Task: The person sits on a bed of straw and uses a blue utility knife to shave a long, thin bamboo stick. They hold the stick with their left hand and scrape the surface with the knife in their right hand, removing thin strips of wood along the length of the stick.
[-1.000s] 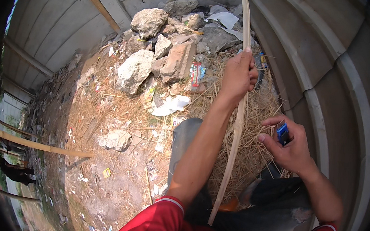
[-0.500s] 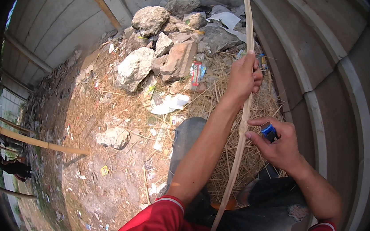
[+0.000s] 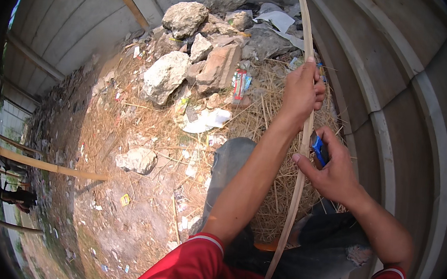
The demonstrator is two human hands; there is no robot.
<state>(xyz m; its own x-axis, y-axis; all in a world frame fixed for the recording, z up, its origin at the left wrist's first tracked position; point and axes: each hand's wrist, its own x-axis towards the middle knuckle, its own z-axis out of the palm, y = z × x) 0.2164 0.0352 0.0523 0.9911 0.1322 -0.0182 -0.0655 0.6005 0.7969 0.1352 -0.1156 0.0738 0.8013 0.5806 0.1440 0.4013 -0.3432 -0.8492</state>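
A long, pale bamboo strip (image 3: 296, 195) runs from the top edge of the picture down to my lap. My left hand (image 3: 302, 90) is closed around its upper part. Lower down, my right hand (image 3: 335, 169) holds a small blue-and-black tool (image 3: 318, 148) against the strip's right side, with the thumb lying on the strip. The tool is mostly covered by the fingers, so its kind does not show. The strip bows slightly along its length.
Straw (image 3: 282, 199) lies beneath the strip. Rocks (image 3: 184, 20) are piled at the far side, with litter around them. A ribbed grey wall (image 3: 383, 101) rises close on my right. At the left, a bamboo pole (image 3: 43, 164) juts in.
My left hand and the strip have shifted slightly right. My right hand has turned and drawn in, bringing the blue tool up against the strip.
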